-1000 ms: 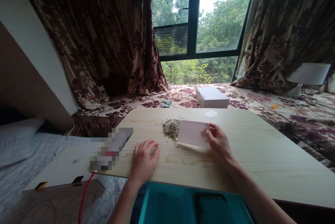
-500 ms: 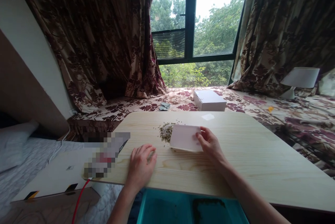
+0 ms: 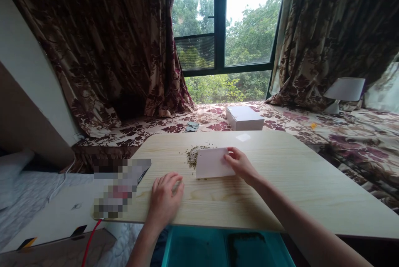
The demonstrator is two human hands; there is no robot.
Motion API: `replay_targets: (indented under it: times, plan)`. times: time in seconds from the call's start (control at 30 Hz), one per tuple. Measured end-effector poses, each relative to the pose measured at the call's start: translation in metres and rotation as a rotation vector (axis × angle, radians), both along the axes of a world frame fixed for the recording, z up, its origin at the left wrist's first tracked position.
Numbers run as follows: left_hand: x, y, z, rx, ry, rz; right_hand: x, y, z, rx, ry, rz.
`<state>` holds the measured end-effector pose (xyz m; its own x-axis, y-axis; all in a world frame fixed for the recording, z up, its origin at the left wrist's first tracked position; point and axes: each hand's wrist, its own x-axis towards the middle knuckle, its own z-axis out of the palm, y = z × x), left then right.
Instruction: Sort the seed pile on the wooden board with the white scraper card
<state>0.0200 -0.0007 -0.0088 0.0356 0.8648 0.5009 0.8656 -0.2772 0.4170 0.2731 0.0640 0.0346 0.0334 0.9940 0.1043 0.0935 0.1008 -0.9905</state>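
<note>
My right hand [image 3: 239, 166] pinches the right edge of a white card [image 3: 210, 163] that lies on the light wooden table [image 3: 280, 192]. The card's left edge touches a small pile of greenish-brown seeds [image 3: 191, 157] and covers part of it. My left hand [image 3: 164, 198] rests flat on the table near its front edge, fingers spread, holding nothing.
A teal bin [image 3: 224, 248] with two compartments sits under the table's front edge. A white box [image 3: 245, 117] lies on the floral window seat behind, with a white lamp [image 3: 343, 92] at the right. A small paper scrap [image 3: 242, 137] lies on the table.
My right hand has slid the card to the left, over more of the seed pile. My left hand has stayed in place.
</note>
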Motion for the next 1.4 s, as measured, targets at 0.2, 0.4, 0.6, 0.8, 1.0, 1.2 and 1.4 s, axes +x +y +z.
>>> replay_targets:
  times: [0.2,0.4,0.6,0.8,1.0,1.2,1.4]
  plan:
    - [0.0,0.0,0.001,0.004,-0.008,0.002,-0.018,0.007,0.004,-0.031,-0.001,0.084]
    - [0.001,0.0,0.001,-0.001,-0.01,0.005,-0.021,0.011,0.006,-0.078,-0.026,0.166]
    - [-0.001,0.001,-0.002,0.004,0.014,-0.004,-0.016,0.016,0.011,-0.116,-0.088,0.263]
    - [-0.002,0.002,-0.001,0.01,0.026,-0.004,-0.008,0.017,0.013,-0.178,-0.104,0.385]
    - [-0.001,0.001,-0.001,0.013,0.021,-0.002,0.009,0.011,0.02,-0.207,-0.169,0.463]
    - [-0.001,0.0,-0.001,-0.004,0.022,-0.001,0.033,0.0,0.028,-0.247,-0.199,0.565]
    - [0.0,-0.001,0.0,-0.014,0.014,0.009,0.052,-0.019,0.031,-0.295,-0.189,0.635]
